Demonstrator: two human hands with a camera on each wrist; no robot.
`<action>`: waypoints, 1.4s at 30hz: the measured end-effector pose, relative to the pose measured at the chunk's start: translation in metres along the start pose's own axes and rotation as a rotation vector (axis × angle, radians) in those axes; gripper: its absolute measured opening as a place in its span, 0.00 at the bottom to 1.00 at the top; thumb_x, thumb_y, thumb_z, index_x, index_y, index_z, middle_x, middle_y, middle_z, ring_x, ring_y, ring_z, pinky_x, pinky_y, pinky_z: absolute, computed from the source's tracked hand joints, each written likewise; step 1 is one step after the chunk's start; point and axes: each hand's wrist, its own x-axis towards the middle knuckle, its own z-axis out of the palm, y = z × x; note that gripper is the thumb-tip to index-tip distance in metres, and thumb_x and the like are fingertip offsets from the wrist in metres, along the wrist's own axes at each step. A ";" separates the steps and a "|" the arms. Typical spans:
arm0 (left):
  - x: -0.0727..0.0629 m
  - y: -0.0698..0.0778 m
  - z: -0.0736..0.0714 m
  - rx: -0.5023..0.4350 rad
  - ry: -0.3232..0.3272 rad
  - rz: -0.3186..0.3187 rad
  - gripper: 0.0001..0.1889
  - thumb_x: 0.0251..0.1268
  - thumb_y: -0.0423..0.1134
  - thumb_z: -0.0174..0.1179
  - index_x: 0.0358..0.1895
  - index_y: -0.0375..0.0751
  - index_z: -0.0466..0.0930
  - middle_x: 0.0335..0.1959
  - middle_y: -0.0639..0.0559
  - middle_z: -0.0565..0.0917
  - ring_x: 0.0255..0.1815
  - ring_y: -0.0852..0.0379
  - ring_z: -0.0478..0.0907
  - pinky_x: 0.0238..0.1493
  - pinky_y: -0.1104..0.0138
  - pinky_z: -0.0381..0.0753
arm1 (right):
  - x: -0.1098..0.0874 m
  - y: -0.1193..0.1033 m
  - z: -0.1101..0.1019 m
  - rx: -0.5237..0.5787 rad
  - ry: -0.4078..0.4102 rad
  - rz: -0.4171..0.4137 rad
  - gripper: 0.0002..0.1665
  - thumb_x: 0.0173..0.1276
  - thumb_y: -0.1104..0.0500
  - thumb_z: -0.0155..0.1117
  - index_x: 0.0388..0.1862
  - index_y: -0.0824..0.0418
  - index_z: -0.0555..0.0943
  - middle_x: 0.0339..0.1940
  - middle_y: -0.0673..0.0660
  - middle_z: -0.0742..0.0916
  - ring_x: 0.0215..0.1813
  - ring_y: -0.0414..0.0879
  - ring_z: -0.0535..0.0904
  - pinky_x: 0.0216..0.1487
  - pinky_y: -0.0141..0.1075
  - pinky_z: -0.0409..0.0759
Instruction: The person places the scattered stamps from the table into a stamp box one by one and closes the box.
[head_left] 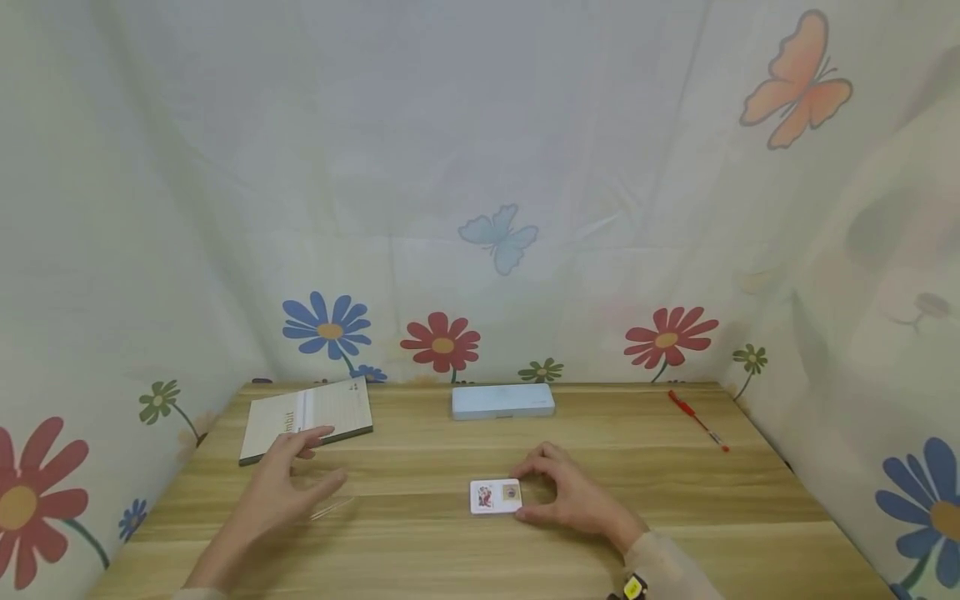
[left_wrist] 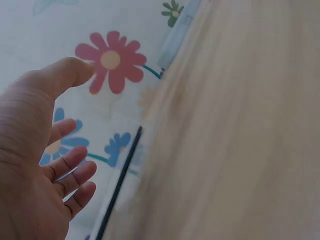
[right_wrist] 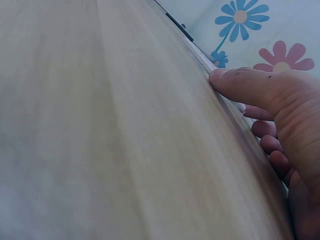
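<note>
A small white card-like piece [head_left: 484, 497] with rounded corners, a red picture and a gold square lies flat on the wooden table. My right hand [head_left: 566, 496] pinches its right end, thumb at the near corner and forefinger at the far one. In the right wrist view, the thumb [right_wrist: 240, 82] is against the piece's thin white edge [right_wrist: 199, 54]. My left hand [head_left: 281, 479] is held over the table at the left, fingers spread and palm turned inward. Just under its thumb shows a faint clear strip [head_left: 332, 508]. The left hand's fingers overlap the notebook's near edge in the head view.
A pale notebook [head_left: 330, 408] with dark edges lies at the back left. The light blue pencil case [head_left: 502, 402] is at the back middle, and a red pen [head_left: 697, 419] lies at the back right. Flower-printed cloth [head_left: 570, 317] walls the table [head_left: 420, 550] in.
</note>
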 end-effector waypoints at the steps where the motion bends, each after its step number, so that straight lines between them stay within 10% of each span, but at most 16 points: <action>1: -0.004 -0.004 0.000 -0.004 -0.007 -0.009 0.38 0.71 0.57 0.77 0.79 0.49 0.75 0.64 0.40 0.80 0.63 0.40 0.79 0.58 0.41 0.80 | 0.000 0.000 0.000 -0.003 0.002 -0.002 0.28 0.66 0.38 0.85 0.62 0.37 0.87 0.62 0.40 0.79 0.66 0.42 0.75 0.74 0.47 0.74; 15: -0.029 -0.044 0.005 0.159 -0.049 -0.046 0.43 0.54 0.66 0.83 0.72 0.50 0.84 0.67 0.36 0.79 0.68 0.33 0.68 0.62 0.35 0.64 | 0.000 0.001 0.000 -0.019 0.014 -0.016 0.28 0.66 0.37 0.85 0.62 0.38 0.87 0.61 0.42 0.80 0.66 0.42 0.76 0.74 0.47 0.75; 42: -0.031 -0.046 0.006 0.144 -0.063 -0.032 0.33 0.52 0.57 0.86 0.61 0.52 0.89 0.53 0.53 0.86 0.63 0.41 0.75 0.60 0.39 0.64 | -0.001 0.000 0.001 -0.009 0.018 -0.025 0.28 0.67 0.38 0.85 0.63 0.40 0.87 0.61 0.43 0.81 0.66 0.43 0.76 0.74 0.45 0.74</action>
